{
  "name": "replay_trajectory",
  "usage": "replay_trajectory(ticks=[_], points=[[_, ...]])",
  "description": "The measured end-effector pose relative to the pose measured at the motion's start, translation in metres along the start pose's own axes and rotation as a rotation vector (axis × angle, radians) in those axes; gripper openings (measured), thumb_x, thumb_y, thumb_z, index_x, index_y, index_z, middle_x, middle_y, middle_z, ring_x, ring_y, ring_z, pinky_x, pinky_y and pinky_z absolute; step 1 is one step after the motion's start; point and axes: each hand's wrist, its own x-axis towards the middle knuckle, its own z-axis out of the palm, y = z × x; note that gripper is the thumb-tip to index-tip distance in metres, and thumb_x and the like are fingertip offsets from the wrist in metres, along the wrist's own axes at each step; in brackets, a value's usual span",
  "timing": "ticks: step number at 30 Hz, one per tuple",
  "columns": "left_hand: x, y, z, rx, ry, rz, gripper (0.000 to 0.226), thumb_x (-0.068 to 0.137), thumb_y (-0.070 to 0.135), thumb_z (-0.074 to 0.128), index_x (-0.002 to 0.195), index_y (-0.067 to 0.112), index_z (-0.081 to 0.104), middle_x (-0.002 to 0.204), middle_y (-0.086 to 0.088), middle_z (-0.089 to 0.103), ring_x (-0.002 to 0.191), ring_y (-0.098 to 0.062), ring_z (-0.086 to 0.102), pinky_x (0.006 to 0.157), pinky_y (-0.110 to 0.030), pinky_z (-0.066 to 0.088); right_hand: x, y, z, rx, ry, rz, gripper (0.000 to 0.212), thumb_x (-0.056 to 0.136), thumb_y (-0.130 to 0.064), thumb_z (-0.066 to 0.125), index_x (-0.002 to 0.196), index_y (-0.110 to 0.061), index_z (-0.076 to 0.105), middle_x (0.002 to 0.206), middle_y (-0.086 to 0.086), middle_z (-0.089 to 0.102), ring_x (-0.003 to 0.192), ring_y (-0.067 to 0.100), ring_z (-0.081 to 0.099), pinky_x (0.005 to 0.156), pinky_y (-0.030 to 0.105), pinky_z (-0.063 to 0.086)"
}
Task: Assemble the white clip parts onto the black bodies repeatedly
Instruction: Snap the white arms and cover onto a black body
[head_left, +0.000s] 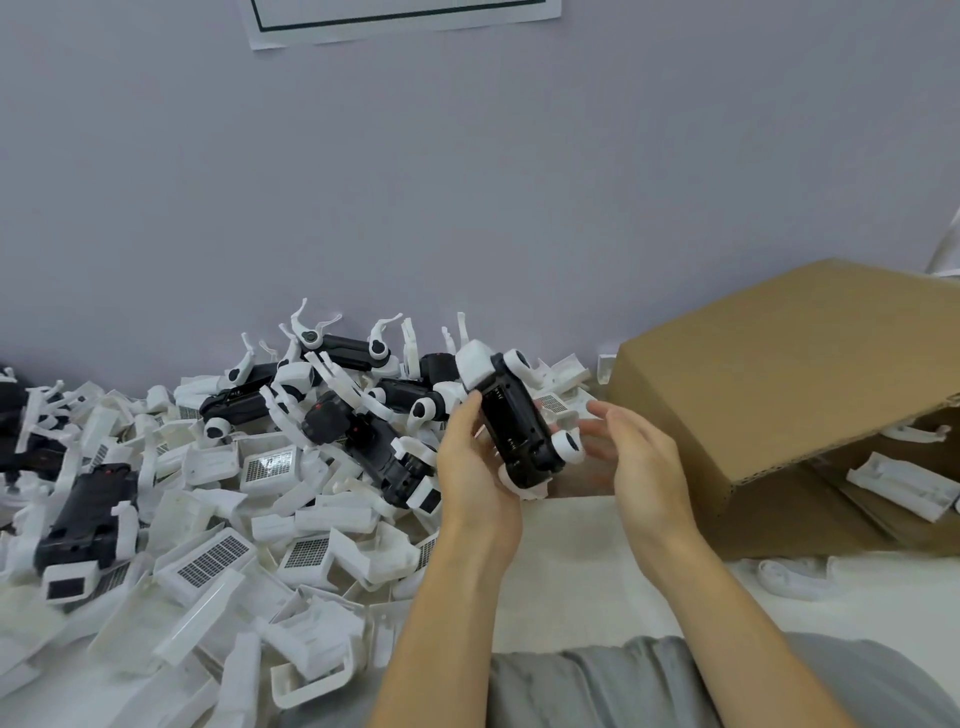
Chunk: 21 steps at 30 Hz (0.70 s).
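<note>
A pale grey wall (467, 182) fills the upper half of the frame, with the lower edge of a white paper sheet (405, 21) at the top centre. Below it a white surface (571, 582) runs across the lower half. A brown cardboard box (779, 374) lies tipped on its side at the right, its opening toward the lower right, and white plastic pieces (904, 486) show inside it. A wide heap of white clip parts (218, 561) covers the left and lower left, mixed with black bodies (88, 514), several of which already carry white pieces near the wall at centre. Grey trousers (597, 686) show at the bottom edge.

At centre right, the left hand (470, 467) grips a black body with white parts (514, 421) from its left side, thumb on the front, holding it tilted above the surface just in front of the heap. The right hand (644, 457) is just beside it on the right, fingers relaxed and spread, holding nothing.
</note>
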Motion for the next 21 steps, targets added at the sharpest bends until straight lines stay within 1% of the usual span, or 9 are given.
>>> replay_trajectory(ticks=[2,4,6,8,11,13,17,19,21], points=[[-0.002,0.002,0.002,0.038,-0.018,0.015,0.041,0.082,0.044,0.075,0.102,0.009,0.073,0.093,-0.011,0.071,0.084,-0.029,0.069,0.074,-0.039,0.056,0.002,0.002,0.0,0.011,-0.003,0.03,0.028,0.107,-0.023,0.042,0.105,-0.025,0.07,0.096,-0.003,0.073,0.09,0.012,0.07,0.085,0.034,0.052],[0.001,-0.001,0.003,0.164,0.03,0.053,0.045,0.071,0.038,0.086,0.101,0.008,0.071,0.086,-0.006,0.071,0.077,-0.024,0.069,0.067,-0.035,0.057,0.002,0.002,0.0,0.028,-0.009,0.049,0.03,0.107,-0.026,0.041,0.103,-0.026,0.07,0.093,-0.004,0.073,0.079,0.004,0.071,0.08,0.033,0.053],[0.005,-0.006,0.003,0.268,0.127,0.08,0.032,0.077,0.027,0.084,0.099,0.009,0.069,0.078,-0.001,0.069,0.071,-0.019,0.066,0.062,-0.031,0.055,0.002,0.002,0.001,0.06,-0.018,0.077,0.03,0.107,-0.028,0.04,0.105,-0.024,0.07,0.095,-0.001,0.074,0.077,0.004,0.071,0.071,0.028,0.052],[0.005,-0.006,0.004,0.237,0.177,0.062,0.028,0.085,0.025,0.075,0.106,0.01,0.065,0.081,-0.001,0.068,0.072,-0.019,0.065,0.056,-0.027,0.052,0.002,0.001,0.0,0.097,-0.022,0.113,0.031,0.107,-0.027,0.039,0.111,-0.02,0.069,0.099,0.003,0.073,0.086,0.017,0.07,0.07,0.031,0.054],[0.003,-0.002,0.005,0.061,0.115,0.013,0.037,0.09,0.031,0.068,0.12,0.01,0.062,0.094,-0.007,0.068,0.076,-0.021,0.065,0.052,-0.025,0.05,0.002,0.001,0.0,0.141,-0.024,0.161,0.035,0.108,-0.027,0.035,0.113,-0.016,0.068,0.097,0.007,0.07,0.078,0.019,0.067,0.059,0.028,0.056],[0.0,0.001,0.004,-0.007,0.03,-0.011,0.027,0.096,0.036,0.061,0.106,0.012,0.068,0.084,-0.004,0.07,0.068,-0.017,0.066,0.054,-0.026,0.05,0.002,0.0,0.0,0.146,-0.03,0.177,0.035,0.107,-0.027,0.035,0.11,-0.016,0.069,0.094,0.006,0.068,0.062,0.011,0.065,0.05,0.023,0.051],[0.0,0.003,0.002,-0.107,-0.045,-0.042,0.039,0.102,0.04,0.052,0.111,0.008,0.072,0.096,-0.008,0.076,0.082,-0.022,0.075,0.075,-0.038,0.061,-0.001,0.001,0.0,0.058,-0.124,0.185,0.04,0.107,-0.035,0.035,0.108,-0.019,0.072,0.078,0.0,0.072,0.06,0.012,0.065,0.062,0.029,0.048],[0.0,0.005,0.001,-0.129,-0.027,-0.036,0.04,0.103,0.037,0.05,0.114,0.004,0.069,0.093,-0.013,0.075,0.078,-0.025,0.075,0.083,-0.044,0.061,-0.004,-0.001,0.002,0.028,-0.2,0.175,0.045,0.107,-0.043,0.033,0.105,-0.025,0.074,0.077,0.002,0.074,0.065,0.014,0.069,0.068,0.032,0.047],[0.001,0.004,0.0,-0.137,0.002,-0.017,0.039,0.104,0.034,0.05,0.107,0.001,0.07,0.088,-0.015,0.074,0.072,-0.026,0.074,0.068,-0.039,0.063,-0.008,-0.003,0.005,0.014,-0.285,0.138,0.048,0.106,-0.048,0.032,0.103,-0.035,0.077,0.086,0.0,0.076,0.071,0.016,0.07,0.071,0.033,0.048]])
